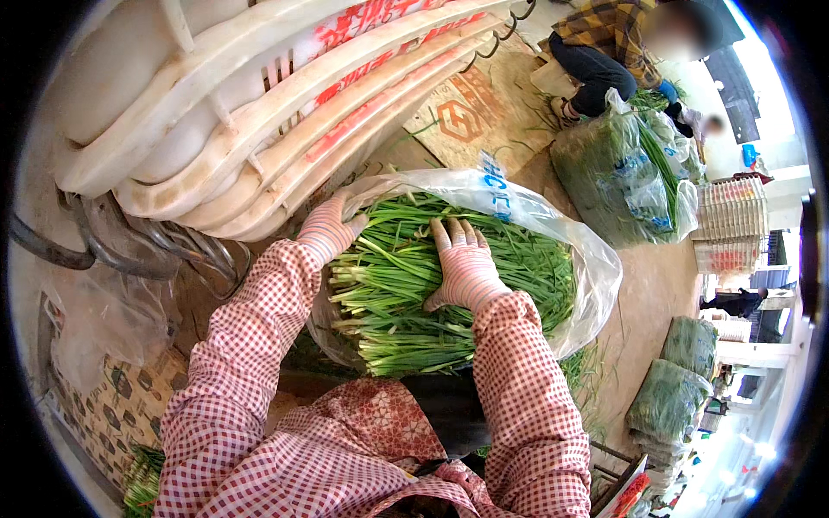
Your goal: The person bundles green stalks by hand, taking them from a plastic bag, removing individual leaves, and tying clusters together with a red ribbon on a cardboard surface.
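Observation:
Bundled green chives (401,291) fill a clear plastic bag (592,285) in front of me, their pale cut ends facing left. The bag's mouth is spread wide around them, and blue print marks its far rim. Both my hands wear striped knit gloves. My left hand (327,230) grips the bag's rim at the far left corner, thumb on the inner side; part of its fingers is hidden by the plastic. Palm down, my right hand (465,265) lies on top of the chives near the middle, with its thumb apart and nothing grasped.
Stacked white plastic crates (227,123) rise close on the left, above bent metal tubing (162,246). A co-worker (602,45) crouches behind a filled bag (602,175) at the far right. More filled bags (667,398) and crate stacks (728,220) line the right. Loose chives (142,482) lie lower left.

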Demonstrator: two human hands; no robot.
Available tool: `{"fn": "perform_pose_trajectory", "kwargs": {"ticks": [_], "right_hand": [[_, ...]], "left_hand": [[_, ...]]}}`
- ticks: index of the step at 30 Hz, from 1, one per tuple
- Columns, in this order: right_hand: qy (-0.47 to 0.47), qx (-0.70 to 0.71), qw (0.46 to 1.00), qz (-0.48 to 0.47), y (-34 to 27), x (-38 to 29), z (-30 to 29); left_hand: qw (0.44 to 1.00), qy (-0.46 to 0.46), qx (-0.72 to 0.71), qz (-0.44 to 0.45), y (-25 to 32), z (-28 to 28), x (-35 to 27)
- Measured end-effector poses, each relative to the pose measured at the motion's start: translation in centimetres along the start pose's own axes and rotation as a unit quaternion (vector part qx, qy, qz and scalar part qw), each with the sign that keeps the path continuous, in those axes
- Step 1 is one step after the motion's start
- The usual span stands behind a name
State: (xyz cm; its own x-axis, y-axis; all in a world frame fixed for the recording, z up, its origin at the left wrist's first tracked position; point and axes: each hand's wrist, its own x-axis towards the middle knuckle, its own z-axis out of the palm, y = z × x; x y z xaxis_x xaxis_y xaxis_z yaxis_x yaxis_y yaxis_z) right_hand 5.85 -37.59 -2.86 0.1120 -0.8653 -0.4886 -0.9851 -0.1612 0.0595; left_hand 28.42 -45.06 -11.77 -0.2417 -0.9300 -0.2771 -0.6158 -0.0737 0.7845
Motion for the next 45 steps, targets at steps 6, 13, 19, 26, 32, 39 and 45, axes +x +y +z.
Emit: {"fn": "perform_pose_trajectory", "kwargs": {"ticks": [6, 13, 19, 26, 32, 39, 45], "right_hand": [[-0.057, 0.072, 0.996, -0.003, -2.5, -3.0, 4.0], [-0.038, 0.128, 0.991, 0.006, -2.3, -3.7, 4.3], [0.003, -0.078, 0.997, -0.003, -4.7, -4.0, 2.2], [-0.02, 0.079, 0.997, -0.002, -3.6, -4.5, 5.0], [0.019, 0.309, 0.951, 0.002, 0.8, -3.1, 5.5], [0.079, 0.645, 0.76, -0.005, 6.1, -3.6, 5.6], [0.082, 0.683, 0.724, -0.04, 7.6, -4.3, 7.5]], "left_hand": [[0.962, 0.019, -0.273, 0.022, -4.4, 1.1, 1.7], [0.979, 0.111, -0.171, -0.01, -6.2, 2.3, 3.0], [0.986, -0.028, -0.02, -0.166, -10.3, 3.3, 3.5], [0.958, -0.073, -0.061, -0.271, -13.8, 5.0, -2.5], [0.938, 0.116, -0.272, -0.182, -9.2, 1.3, -9.7], [0.909, 0.151, -0.374, 0.107, 2.4, -3.0, -17.9], [0.648, 0.049, -0.76, -0.028, 9.1, 2.5, -12.1]]}}
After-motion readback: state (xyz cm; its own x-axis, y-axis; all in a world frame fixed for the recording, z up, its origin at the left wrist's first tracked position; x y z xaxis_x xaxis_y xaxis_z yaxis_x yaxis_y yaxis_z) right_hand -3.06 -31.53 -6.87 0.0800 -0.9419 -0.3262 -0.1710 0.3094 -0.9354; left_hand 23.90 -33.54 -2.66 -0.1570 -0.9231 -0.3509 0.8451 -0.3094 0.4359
